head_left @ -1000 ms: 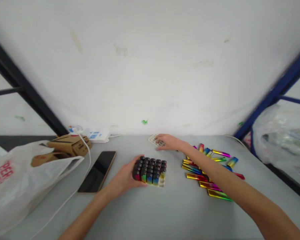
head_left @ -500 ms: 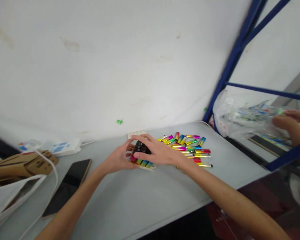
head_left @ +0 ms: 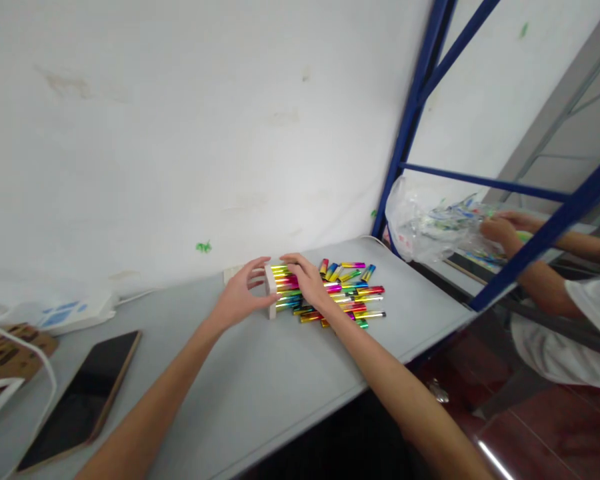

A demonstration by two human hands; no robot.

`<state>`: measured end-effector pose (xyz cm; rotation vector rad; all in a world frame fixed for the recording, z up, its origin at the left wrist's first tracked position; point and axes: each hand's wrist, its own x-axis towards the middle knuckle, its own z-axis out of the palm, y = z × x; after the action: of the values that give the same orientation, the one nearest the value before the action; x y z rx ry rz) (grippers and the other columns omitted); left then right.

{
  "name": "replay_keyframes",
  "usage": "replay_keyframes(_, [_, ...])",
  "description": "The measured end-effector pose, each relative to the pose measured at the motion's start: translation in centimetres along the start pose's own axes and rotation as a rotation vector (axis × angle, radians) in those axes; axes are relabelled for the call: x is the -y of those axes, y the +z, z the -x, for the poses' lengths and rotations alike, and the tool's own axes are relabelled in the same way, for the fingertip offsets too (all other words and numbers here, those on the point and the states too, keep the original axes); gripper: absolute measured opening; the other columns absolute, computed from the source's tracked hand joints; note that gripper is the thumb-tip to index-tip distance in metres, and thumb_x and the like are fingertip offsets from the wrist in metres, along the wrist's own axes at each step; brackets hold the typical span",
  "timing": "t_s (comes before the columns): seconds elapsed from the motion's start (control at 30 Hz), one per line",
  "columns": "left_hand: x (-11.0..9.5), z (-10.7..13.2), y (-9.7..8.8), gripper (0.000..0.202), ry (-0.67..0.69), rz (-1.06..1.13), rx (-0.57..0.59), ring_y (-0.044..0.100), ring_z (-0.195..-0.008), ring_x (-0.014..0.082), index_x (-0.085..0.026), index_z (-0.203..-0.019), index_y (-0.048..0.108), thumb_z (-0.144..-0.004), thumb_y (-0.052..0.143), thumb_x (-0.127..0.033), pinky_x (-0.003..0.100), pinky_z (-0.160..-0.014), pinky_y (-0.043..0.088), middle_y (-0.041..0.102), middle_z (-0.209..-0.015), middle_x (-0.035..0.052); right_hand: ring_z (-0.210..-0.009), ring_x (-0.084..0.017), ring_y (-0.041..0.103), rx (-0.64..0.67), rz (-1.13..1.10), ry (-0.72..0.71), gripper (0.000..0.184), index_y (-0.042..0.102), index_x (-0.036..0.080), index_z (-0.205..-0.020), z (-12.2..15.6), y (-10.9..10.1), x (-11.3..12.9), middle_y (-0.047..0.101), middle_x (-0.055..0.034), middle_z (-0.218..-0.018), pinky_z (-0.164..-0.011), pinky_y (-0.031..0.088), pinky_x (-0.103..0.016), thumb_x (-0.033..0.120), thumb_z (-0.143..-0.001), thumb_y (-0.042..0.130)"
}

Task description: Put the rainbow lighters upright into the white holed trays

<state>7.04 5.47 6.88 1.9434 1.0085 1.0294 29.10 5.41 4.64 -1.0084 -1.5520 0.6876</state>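
Observation:
A white slotted tray stands on its edge on the grey table, full of shiny multicoloured lighters that lie sideways and point right. My left hand grips the tray from the left, thumb at its near edge and fingers at its far edge. Curved over the lighters' right part is my right hand, its fingertips resting on them and partly hidden. Just right of and beneath this hand lies a loose pile of similar lighters, some with black ends.
Behind my left hand, a second white piece lies by the wall. At left are a phone, a white box, a cable and brown cardboard. A blue metal frame rises at right; beyond it another person's hands handle a clear plastic bag.
The tray of lighters has been tipped from roughly upright onto its side, black tops now turned right toward the loose pile. My view has shifted right.

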Motion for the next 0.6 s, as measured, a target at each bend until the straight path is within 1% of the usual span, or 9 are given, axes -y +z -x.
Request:
replay_keyframes(0.07, [0.8,0.8,1.4,0.094,-0.026,0.077,-0.007,0.078,-0.133,0.0369,-0.025,-0.162,0.059,-0.080,0.094,-0.054,0.059,-0.119,0.064,0.077,-0.146,0.0130,-0.122,-0.026,0.076,-0.045,0.025,0.004,0.028,0.080,0.023,-0.115,-0.2,0.5,0.1,0.085,-0.0072,-0.125,-0.117,0.056,-0.039,0.037,-0.110,0.057])
replay_keyframes(0.1, [1.3,1.3,2.1,0.096,-0.039,0.109,-0.011,0.079,-0.132,0.0354,-0.026,-0.167,0.054,-0.083,0.092,-0.054,0.057,-0.118,0.064,0.077,-0.146,0.0125,-0.119,-0.026,0.076,-0.065,0.052,-0.003,0.027,0.081,0.023,-0.111,-0.2,0.7,0.1,0.086,-0.0078,-0.121,-0.116,0.056,-0.040,0.040,-0.109,0.060])
replay_keyframes(0.17, [2.4,1.9,3.2,0.109,-0.052,0.159,-0.035,0.080,-0.130,0.0334,-0.028,-0.178,0.040,-0.085,0.092,-0.054,0.053,-0.115,0.066,0.076,-0.148,0.0130,-0.114,-0.027,0.077,-0.099,0.106,-0.011,0.025,0.081,0.022,-0.104,-0.2,1.1,-0.1,0.087,-0.0092,-0.115,-0.114,0.057,-0.041,0.040,-0.107,0.064])
replay_keyframes(0.23, [3.6,2.2,3.9,0.120,-0.047,0.166,-0.078,0.081,-0.126,0.0331,-0.028,-0.182,0.032,-0.083,0.094,-0.056,0.053,-0.115,0.065,0.076,-0.148,0.0143,-0.111,-0.028,0.077,-0.117,0.139,-0.007,0.023,0.081,0.022,-0.099,-0.2,1.0,-0.5,0.087,-0.0100,-0.112,-0.111,0.058,-0.041,0.036,-0.105,0.064])
replay_keyframes(0.3, [4.7,2.1,4.2,0.127,-0.063,0.159,-0.096,0.082,-0.121,0.0335,-0.026,-0.181,0.036,-0.076,0.100,-0.058,0.055,-0.114,0.065,0.079,-0.144,0.0142,-0.109,-0.028,0.077,-0.118,0.158,-0.005,0.024,0.080,0.022,-0.096,-0.2,0.7,-0.9,0.086,-0.0103,-0.110,-0.109,0.058,-0.041,0.033,-0.105,0.061])
replay_keyframes(0.37, [5.4,1.9,4.3,0.128,-0.085,0.172,-0.113,0.083,-0.118,0.0352,-0.022,-0.175,0.046,-0.069,0.106,-0.059,0.056,-0.112,0.066,0.080,-0.140,0.0151,-0.109,-0.028,0.077,-0.110,0.178,-0.007,0.026,0.079,0.022,-0.094,-0.3,0.2,-1.4,0.086,-0.0103,-0.109,-0.109,0.058,-0.041,0.033,-0.105,0.058])
replay_keyframes(0.43, [5.7,1.7,4.3,0.120,-0.098,0.209,-0.105,0.083,-0.120,0.0373,-0.020,-0.165,0.056,-0.065,0.107,-0.060,0.058,-0.111,0.066,0.082,-0.139,0.0166,-0.110,-0.028,0.076,-0.110,0.197,0.003,0.029,0.079,0.023,-0.094,-0.4,-0.4,-1.9,0.086,-0.0101,-0.109,-0.110,0.057,-0.040,0.034,-0.106,0.056])
replay_keyframes(0.5, [5.6,1.6,4.3,0.110,-0.104,0.246,-0.085,0.082,-0.123,0.0387,-0.020,-0.156,0.062,-0.064,0.108,-0.062,0.059,-0.113,0.066,0.083,-0.139,0.0167,-0.110,-0.028,0.076,-0.126,0.207,0.033,0.031,0.079,0.023,-0.094,-0.5,-1.0,-2.2,0.086,-0.0095,-0.109,-0.109,0.057,-0.040,0.036,-0.106,0.053])
replay_keyframes(0.6, [5.3,1.7,4.3,0.104,-0.109,0.261,-0.081,0.083,-0.124,0.0392,-0.021,-0.150,0.064,-0.064,0.108,-0.062,0.060,-0.114,0.066,0.084,-0.138,0.0159,-0.106,-0.028,0.076,-0.141,0.205,0.089,0.034,0.079,0.023,-0.092,-0.4,-2.0,-2.8,0.086,-0.0078,-0.104,-0.106,0.057,-0.038,0.038,-0.104,0.051])
